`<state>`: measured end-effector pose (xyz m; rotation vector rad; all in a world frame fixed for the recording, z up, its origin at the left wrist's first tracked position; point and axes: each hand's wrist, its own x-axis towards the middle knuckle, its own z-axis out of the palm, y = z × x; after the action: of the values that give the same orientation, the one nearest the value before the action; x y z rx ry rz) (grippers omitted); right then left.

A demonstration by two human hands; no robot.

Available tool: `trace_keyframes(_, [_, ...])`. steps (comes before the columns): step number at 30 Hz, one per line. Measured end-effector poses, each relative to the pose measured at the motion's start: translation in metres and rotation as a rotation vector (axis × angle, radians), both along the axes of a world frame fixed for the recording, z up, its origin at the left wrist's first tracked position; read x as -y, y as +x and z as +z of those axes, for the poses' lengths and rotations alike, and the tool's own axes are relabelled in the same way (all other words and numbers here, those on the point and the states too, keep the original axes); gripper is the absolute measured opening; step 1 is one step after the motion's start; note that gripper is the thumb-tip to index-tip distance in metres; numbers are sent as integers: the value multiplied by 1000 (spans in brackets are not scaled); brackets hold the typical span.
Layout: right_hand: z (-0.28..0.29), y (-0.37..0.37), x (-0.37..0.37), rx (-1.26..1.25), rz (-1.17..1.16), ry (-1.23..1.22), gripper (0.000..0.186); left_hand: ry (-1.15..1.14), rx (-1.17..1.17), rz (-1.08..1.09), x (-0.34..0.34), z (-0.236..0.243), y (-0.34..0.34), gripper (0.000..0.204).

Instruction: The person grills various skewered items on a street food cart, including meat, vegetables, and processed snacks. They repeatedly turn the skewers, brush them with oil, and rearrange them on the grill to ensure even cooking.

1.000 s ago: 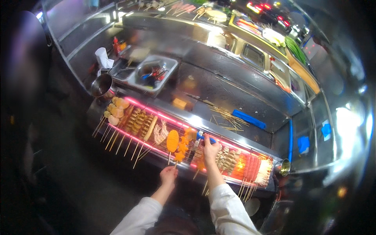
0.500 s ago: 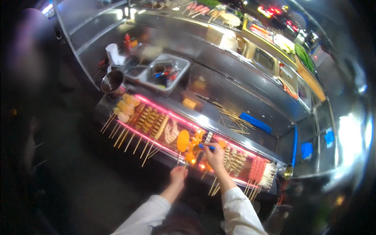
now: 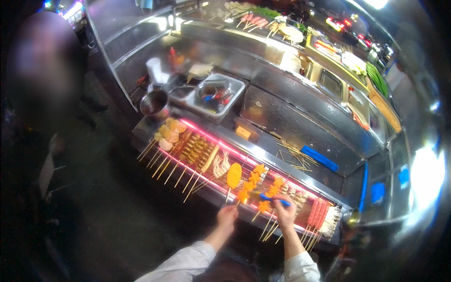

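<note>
Left hand [image 3: 227,218], lower centre: fingers closed on star skewer [image 3: 251,182], orange. Right hand [image 3: 286,213], lower right: curled round blue brush [image 3: 267,197]. Pot [image 3: 154,102], upper left.

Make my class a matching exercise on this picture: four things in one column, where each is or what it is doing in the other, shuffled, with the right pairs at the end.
1. Left hand
2. Blue-handled brush
3. Metal pot
4. Row of pink skewers

A. On the grill, toward its right end
B. In the right hand
C. By the grill's left end
D. Gripping a skewer stick

Pairs: 1-D, 2-B, 3-C, 4-A
</note>
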<state>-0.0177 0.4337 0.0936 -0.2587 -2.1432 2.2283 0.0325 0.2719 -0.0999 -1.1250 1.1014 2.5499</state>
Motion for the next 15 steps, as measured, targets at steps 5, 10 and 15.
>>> trace_keyframes(5, [-61, -53, 9, 128, 136, 354, 18, 35, 80, 126, -16, -10, 2, 18])
trace_keyframes(10, [-59, -82, 13, -317, 116, 850, 19, -66, 56, 53, -18, -9, 1, 16])
trace_keyframes(15, [-98, -30, 1, -154, 505, 1103, 24, -72, 127, 41, -18, 6, -3, 15])
